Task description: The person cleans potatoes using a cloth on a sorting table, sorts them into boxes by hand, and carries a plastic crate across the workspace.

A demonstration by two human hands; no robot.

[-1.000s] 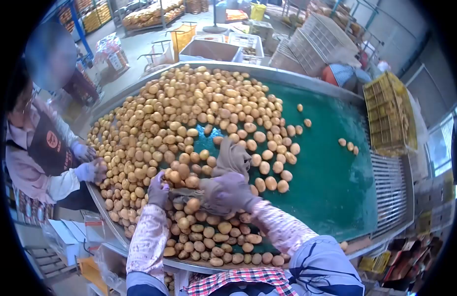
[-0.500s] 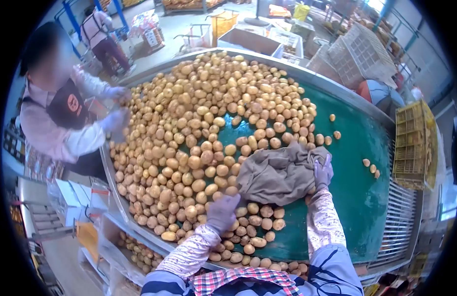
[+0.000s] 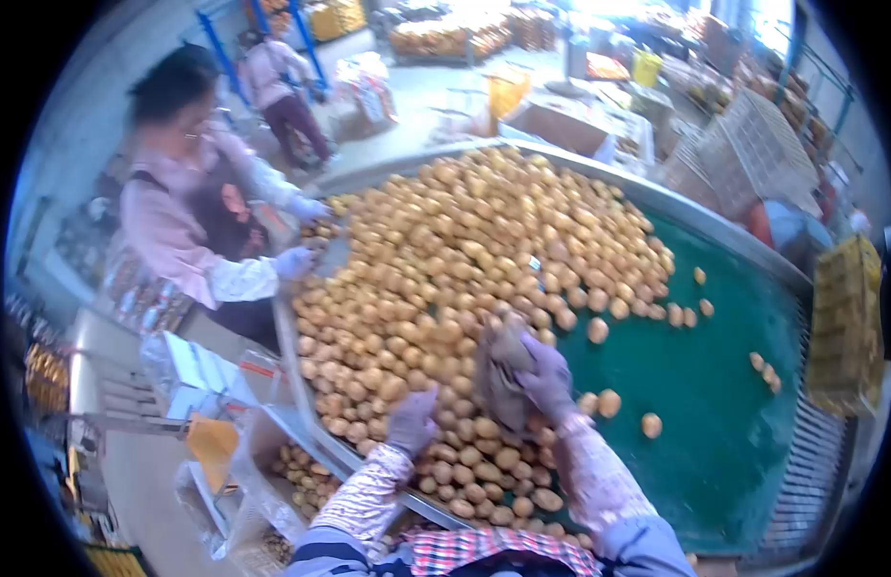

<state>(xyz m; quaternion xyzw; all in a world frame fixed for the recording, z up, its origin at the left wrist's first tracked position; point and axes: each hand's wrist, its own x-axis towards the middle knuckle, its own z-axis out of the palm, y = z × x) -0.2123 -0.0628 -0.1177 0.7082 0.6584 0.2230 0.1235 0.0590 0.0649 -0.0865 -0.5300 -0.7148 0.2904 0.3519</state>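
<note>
A heap of potatoes (image 3: pixel 436 250) covers much of the green table surface. My right hand (image 3: pixel 546 380), in a purple glove, grips a bunched grey-brown cloth (image 3: pixel 500 370) and presses it against the right side of the pile. To the left, my left hand (image 3: pixel 414 420), gloved the same way, rests among the potatoes near the front edge, apart from the cloth. Its fingers look loosely spread with nothing held, though blur softens them. Several loose potatoes, one of them a single potato (image 3: pixel 651 425), lie right of my right hand.
Across the left rim, a co-worker (image 3: pixel 190 202) reaches gloved hands into the heap. A metal rim (image 3: pixel 753 252) borders the table. Slatted rollers (image 3: pixel 806 481) and a yellow crate (image 3: pixel 842 327) stand at the right. A box of potatoes (image 3: pixel 306 476) sits below the front left edge.
My right hand has swept leftward with the cloth, which is now bunched smaller, and the potatoes are packed left. The view has shifted, and the green surface shows more widely on the right.
</note>
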